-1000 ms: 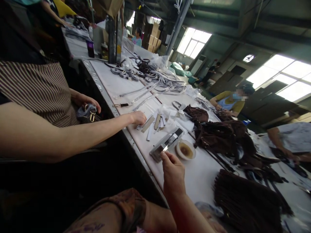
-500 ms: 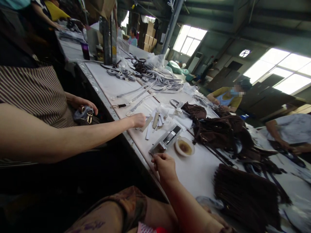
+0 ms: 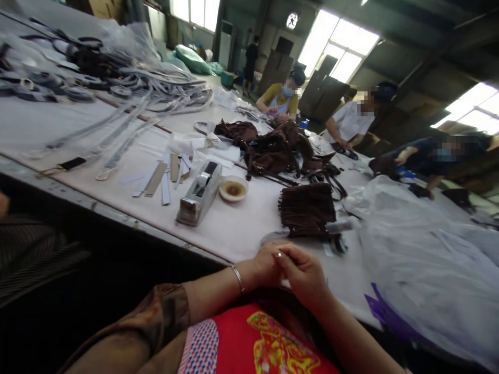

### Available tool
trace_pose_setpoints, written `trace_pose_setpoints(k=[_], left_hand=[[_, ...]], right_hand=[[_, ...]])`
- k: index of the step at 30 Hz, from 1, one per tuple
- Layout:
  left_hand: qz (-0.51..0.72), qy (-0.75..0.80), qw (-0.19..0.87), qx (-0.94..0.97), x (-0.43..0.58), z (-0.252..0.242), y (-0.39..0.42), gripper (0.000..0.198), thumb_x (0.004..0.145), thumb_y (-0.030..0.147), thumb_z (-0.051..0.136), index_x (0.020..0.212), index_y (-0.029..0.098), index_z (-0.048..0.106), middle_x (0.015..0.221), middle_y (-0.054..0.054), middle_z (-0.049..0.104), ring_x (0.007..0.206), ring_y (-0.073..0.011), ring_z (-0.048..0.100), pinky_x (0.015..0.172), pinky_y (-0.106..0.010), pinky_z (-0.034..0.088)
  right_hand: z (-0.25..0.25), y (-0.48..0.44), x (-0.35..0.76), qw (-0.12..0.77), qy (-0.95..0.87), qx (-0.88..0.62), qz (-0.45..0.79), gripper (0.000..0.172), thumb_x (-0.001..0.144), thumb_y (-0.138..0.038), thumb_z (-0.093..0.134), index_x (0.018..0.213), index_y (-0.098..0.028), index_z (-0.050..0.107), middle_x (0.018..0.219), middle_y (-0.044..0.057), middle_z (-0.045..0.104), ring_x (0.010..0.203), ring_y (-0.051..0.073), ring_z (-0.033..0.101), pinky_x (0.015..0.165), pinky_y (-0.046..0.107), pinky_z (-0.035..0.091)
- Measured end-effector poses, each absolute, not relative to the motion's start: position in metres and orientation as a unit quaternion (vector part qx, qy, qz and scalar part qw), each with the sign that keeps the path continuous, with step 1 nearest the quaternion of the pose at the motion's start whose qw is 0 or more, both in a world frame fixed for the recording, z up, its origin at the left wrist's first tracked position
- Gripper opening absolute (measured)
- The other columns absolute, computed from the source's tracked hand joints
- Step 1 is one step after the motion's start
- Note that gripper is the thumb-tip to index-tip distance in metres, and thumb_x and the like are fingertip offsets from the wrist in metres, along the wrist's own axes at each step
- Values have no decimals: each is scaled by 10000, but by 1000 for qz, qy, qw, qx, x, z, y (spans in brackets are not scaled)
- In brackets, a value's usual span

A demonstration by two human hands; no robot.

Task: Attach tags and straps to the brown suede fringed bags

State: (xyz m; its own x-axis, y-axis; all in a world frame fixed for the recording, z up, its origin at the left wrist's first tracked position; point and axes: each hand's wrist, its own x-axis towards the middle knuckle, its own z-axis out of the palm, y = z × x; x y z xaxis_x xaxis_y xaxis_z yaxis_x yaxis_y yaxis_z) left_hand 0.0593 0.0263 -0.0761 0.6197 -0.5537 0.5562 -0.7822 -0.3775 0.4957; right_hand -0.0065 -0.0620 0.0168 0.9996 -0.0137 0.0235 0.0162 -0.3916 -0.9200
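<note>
My two hands meet at the near edge of the white table (image 3: 241, 228). My left hand (image 3: 262, 266), with a thin bracelet on its wrist, lies partly under my right hand (image 3: 304, 274), so its fingers are hidden. The fingers of my right hand are curled and pinched together, and a small white piece (image 3: 286, 283) shows beneath them. Just beyond my hands lies a brown fringed piece (image 3: 307, 209). A metal tape dispenser (image 3: 198, 193) and a small dish of brown liquid (image 3: 233, 188) stand further left.
Flat grey strips (image 3: 156, 179) lie left of the dispenser, with grey straps (image 3: 156, 88) piled behind. Brown bags (image 3: 276, 145) sit mid-table. Clear plastic bags (image 3: 421, 244) cover the right side. Three people (image 3: 280, 96) work at the far side.
The view has swung to the right, and the neighbour's outstretched arm has left it. My right hand has drawn back from the tape dispenser to the table edge and joined my left hand.
</note>
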Motion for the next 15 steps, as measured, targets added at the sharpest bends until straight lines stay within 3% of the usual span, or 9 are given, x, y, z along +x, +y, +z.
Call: trace_pose_setpoints(k=[5, 15], left_hand=[[103, -476, 420, 766, 61, -87, 10, 217, 913, 319, 550, 864, 162, 692, 1058, -118, 698, 1141, -232, 603, 994, -385, 511], [98, -478, 404, 774, 48, -79, -13, 202, 915, 281, 525, 920, 154, 682, 1086, -138, 681, 1191, -241, 576, 1009, -408, 499]], right_hand=[[-13, -135, -47, 588, 165, -792, -29, 379, 808, -519, 675, 659, -175, 618, 548, -16, 511, 469, 97, 370, 454, 240, 273], [-37, -161, -37, 680, 169, -713, 31, 414, 706, -538, 739, 640, -160, 583, 494, -53, 458, 416, 65, 306, 421, 225, 198]])
